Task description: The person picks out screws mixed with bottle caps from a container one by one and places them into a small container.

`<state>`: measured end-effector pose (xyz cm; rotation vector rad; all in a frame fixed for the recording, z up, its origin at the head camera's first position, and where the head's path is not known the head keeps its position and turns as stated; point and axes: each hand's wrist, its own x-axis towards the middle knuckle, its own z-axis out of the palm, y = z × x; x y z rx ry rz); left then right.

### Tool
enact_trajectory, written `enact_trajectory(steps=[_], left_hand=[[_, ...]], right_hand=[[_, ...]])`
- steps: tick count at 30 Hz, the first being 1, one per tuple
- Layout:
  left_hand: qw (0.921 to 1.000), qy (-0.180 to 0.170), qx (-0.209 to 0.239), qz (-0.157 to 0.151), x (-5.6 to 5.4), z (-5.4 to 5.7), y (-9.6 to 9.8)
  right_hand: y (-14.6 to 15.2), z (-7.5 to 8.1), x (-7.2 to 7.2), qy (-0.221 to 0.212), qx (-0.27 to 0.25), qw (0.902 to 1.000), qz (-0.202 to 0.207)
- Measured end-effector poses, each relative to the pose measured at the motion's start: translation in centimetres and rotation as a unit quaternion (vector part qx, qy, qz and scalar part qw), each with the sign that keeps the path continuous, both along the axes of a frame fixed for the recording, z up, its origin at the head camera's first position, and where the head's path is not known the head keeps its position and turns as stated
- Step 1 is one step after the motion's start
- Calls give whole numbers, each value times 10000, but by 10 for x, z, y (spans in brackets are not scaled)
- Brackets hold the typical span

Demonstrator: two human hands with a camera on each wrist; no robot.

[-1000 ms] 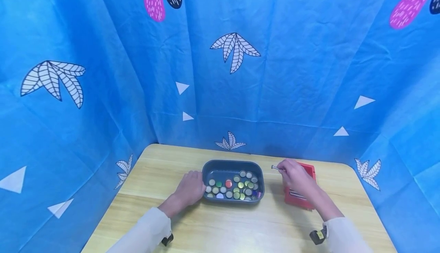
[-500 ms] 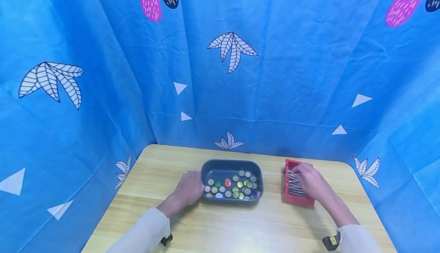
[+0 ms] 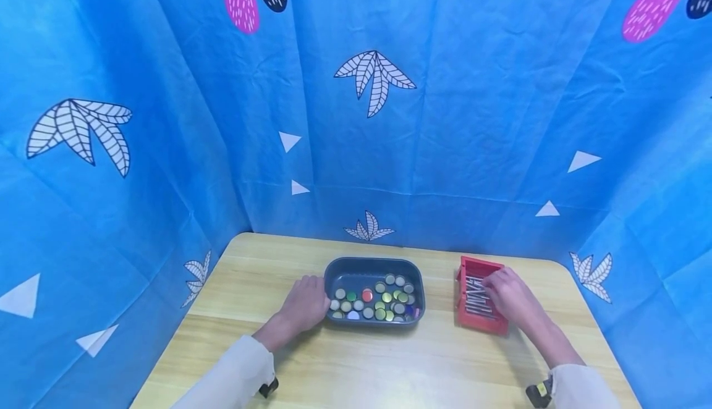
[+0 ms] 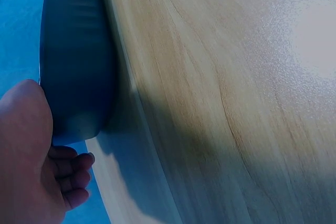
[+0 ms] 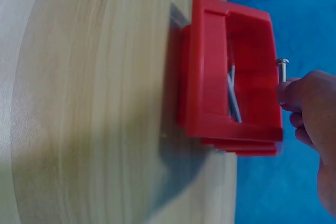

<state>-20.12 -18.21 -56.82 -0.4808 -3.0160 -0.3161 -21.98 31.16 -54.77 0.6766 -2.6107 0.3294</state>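
Observation:
At the middle of the table, a dark grey rectangular tub (image 3: 374, 323) holds loose bottle caps (image 3: 367, 295). My left hand (image 3: 305, 303) grips its left end; in the left wrist view the thumb lies along the tub's wall (image 4: 76, 61) and the fingers curl past the corner. To the right stands a red plastic bin (image 3: 483, 324) with several metal bolts (image 3: 476, 301) inside. Over the bin's right side, my right hand (image 3: 513, 295) pinches a round-headed bolt (image 5: 282, 69) between thumb and fingers, head end sticking out, in the right wrist view beside the rim.
Both containers stand on a light wooden table (image 3: 356, 372), a strip of bare wood between them. Blue patterned curtain (image 3: 378, 168) hangs behind the table and along both sides. A small black device (image 3: 538, 393) is strapped at the right wrist.
A second ago my right hand held a bolt out to the left of the red bin. It has since drawn back right, over the bin. My left hand keeps its hold on the tub.

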Motion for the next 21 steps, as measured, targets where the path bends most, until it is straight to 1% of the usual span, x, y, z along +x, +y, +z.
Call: enact_trajectory(steps=[2, 4, 6, 10, 16, 21], left_hand=[[10000, 2, 26, 2, 0, 0, 0], [10000, 24, 14, -8, 0, 0, -1], [10000, 38, -10, -11, 0, 0, -1], [10000, 44, -43, -17, 1, -1, -1], [10000, -34, 0, 35, 2, 0, 0], [10000, 37, -36, 2, 2, 1, 0]], right_hand=[[2, -5, -2, 142, 77, 9998, 71], [4, -10, -3, 195, 130, 9997, 118], [6, -14, -4, 181, 190, 9996, 123], [9, -19, -5, 47, 348, 9994, -4], [6, -18, -6, -371, 636, 9970, -245], [2, -17, -7, -393, 1024, 9937, -236]])
